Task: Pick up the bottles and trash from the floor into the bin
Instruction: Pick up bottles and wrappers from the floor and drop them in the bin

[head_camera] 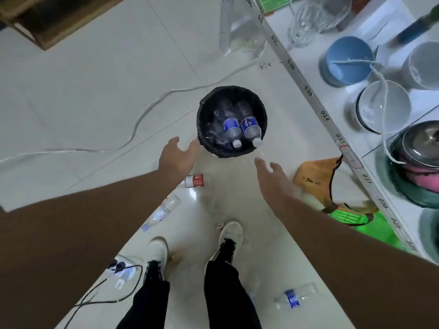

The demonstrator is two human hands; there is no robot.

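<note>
A round black bin [204, 138] stands on the white tile floor ahead of me. Two blue-labelled bottles [240, 127] lie inside it, caps toward me. My left hand [177, 155] hovers open at the bin's near left rim. My right hand [272, 176] is open just short of the bin's near right side, holding nothing. On the floor near my feet lie a red-labelled bottle [197, 180], a clear bottle [162, 211] and a blue-labelled bottle [295, 296]. Small scraps [174, 256] lie by my shoes.
A white shelf [330, 122] with bowls, glasses and a pot runs along the right. A tan bag [316, 179] and a green item [356, 219] lie beside it. A white cable [133, 136] crosses the floor at left; a power strip [123, 269] sits near my left foot.
</note>
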